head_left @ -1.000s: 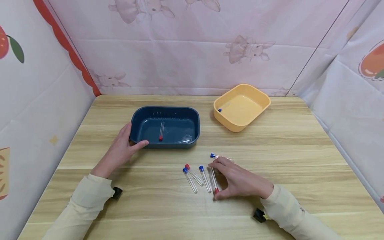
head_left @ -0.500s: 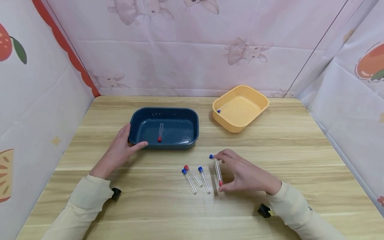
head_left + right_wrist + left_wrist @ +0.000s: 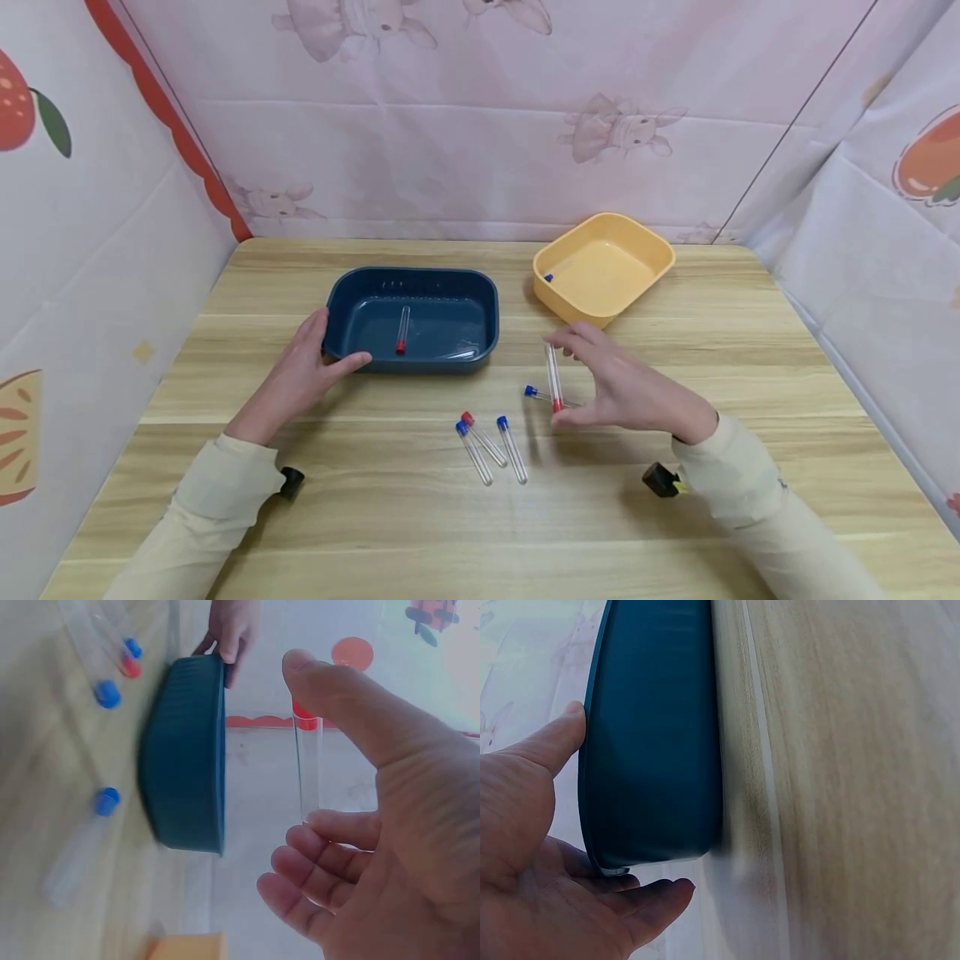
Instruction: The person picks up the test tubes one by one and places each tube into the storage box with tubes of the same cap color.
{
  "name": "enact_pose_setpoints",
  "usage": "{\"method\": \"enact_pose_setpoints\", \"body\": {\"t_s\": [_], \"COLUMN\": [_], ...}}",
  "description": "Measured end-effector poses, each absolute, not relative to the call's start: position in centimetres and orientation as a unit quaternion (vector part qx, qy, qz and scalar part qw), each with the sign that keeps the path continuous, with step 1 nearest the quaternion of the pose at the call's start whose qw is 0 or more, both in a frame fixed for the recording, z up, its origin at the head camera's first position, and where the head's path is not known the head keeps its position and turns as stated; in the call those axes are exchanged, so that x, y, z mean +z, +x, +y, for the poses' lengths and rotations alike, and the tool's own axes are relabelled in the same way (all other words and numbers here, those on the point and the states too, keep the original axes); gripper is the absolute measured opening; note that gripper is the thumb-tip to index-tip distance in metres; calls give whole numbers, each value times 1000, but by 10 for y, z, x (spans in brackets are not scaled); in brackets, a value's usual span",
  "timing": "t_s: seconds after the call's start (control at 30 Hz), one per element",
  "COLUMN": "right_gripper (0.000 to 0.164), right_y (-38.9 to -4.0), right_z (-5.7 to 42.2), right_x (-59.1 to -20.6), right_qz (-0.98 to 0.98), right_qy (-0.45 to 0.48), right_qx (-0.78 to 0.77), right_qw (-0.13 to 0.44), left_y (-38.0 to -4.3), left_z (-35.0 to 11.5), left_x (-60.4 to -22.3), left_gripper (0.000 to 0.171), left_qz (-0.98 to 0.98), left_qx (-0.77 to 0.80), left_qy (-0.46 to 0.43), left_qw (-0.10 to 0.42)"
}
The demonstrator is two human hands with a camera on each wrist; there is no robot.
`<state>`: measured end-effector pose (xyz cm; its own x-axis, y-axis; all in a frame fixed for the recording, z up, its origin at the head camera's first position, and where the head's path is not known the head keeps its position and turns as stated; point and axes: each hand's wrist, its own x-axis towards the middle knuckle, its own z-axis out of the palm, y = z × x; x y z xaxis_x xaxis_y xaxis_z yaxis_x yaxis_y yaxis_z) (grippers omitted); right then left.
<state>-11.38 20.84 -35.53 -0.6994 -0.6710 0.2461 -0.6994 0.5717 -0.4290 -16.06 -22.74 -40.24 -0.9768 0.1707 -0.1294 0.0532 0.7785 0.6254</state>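
My right hand (image 3: 637,387) pinches a red-capped test tube (image 3: 553,375) end to end. In the right wrist view the thumb presses the red cap, with a fingertip at the clear end. Beneath it lies a blue-capped test tube (image 3: 531,391), partly covered by the hand. My left hand (image 3: 296,379) holds the near left corner of a dark blue bin (image 3: 420,365), thumb on the rim and fingers round the short side. Inside that bin lies another red-capped tube (image 3: 402,333).
Nearer on the wooden table (image 3: 405,533) lie a blue-capped tube (image 3: 513,450) and a crossed pair, one red-capped tube (image 3: 486,440) and one blue-capped tube (image 3: 474,454). A yellow bin (image 3: 577,310) at the back right contains a blue cap (image 3: 548,277). Printed cloth (image 3: 465,167) walls the table.
My right hand has lifted the red-capped tube off the table and carried it away from me, over the lone blue-capped tube near the yellow bin. The left hand stays at the dark blue bin.
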Motion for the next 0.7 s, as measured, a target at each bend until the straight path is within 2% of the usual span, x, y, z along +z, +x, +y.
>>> {"method": "enact_pose_setpoints", "body": {"t_s": [0.7], "right_gripper": [90], "right_y": [-168], "right_z": [181], "right_x": [-321], "right_qz": [-873], "right_qy": [398], "right_qx": [276], "right_qw": [51], "left_y": [-159], "left_z": [-226], "left_x": [-400], "left_gripper": [114], "left_qz": [939], "left_qx": [328], "left_qy": [53], "left_qw": [90]}}
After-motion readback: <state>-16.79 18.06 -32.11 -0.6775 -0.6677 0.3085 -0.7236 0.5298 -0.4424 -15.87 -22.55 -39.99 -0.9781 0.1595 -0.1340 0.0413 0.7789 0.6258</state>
